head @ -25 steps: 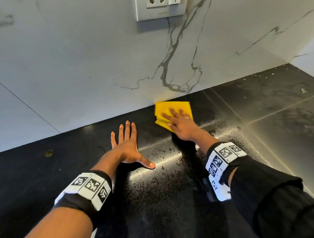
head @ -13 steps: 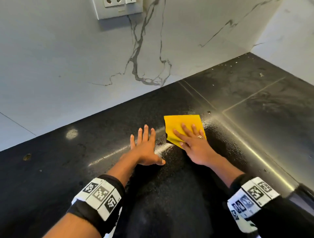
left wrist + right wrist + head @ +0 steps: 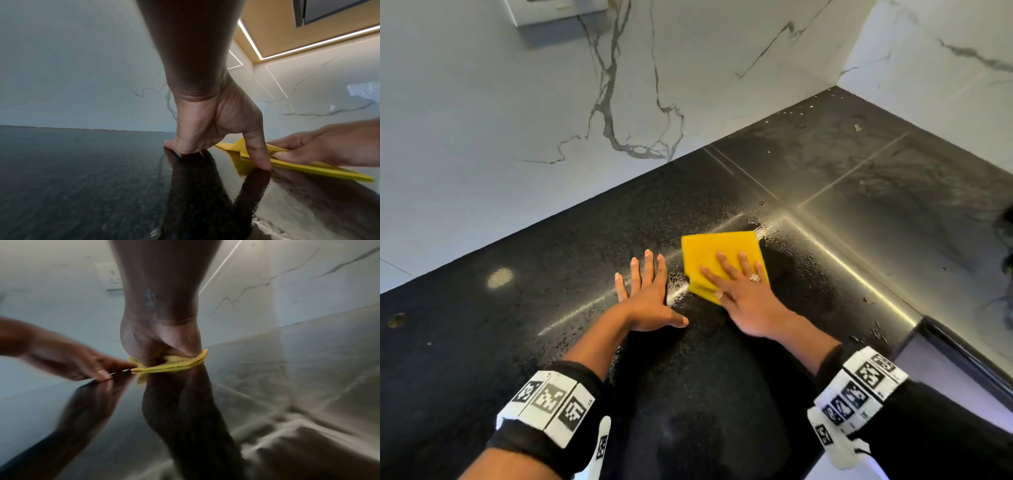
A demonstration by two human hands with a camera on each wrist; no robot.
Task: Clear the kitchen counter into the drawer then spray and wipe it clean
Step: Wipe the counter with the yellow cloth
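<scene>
A folded yellow cloth [image 3: 714,251] lies flat on the wet black counter [image 3: 551,274]. My right hand [image 3: 736,284] presses down on it with straight, spread fingers; a ring shows on one finger. In the right wrist view the cloth [image 3: 174,365] sticks out from under the palm. My left hand [image 3: 647,291] lies flat on the bare counter just left of the cloth, fingers straight, thumb out to the right. From the left wrist, the left hand [image 3: 216,146] touches the counter with its thumb tip close to the cloth [image 3: 298,165].
A white marble backsplash [image 3: 517,120] runs along the back and meets a side wall [image 3: 945,68] at the corner. A socket plate [image 3: 558,13] sits high on the wall. Droplets and crumbs dot the counter [image 3: 825,144] toward the corner. The counter's front edge [image 3: 945,342] curves at the right.
My right hand has slid the cloth from the backsplash toward me over the counter. The left hand stays flat beside it. The view has swung right, showing the corner.
</scene>
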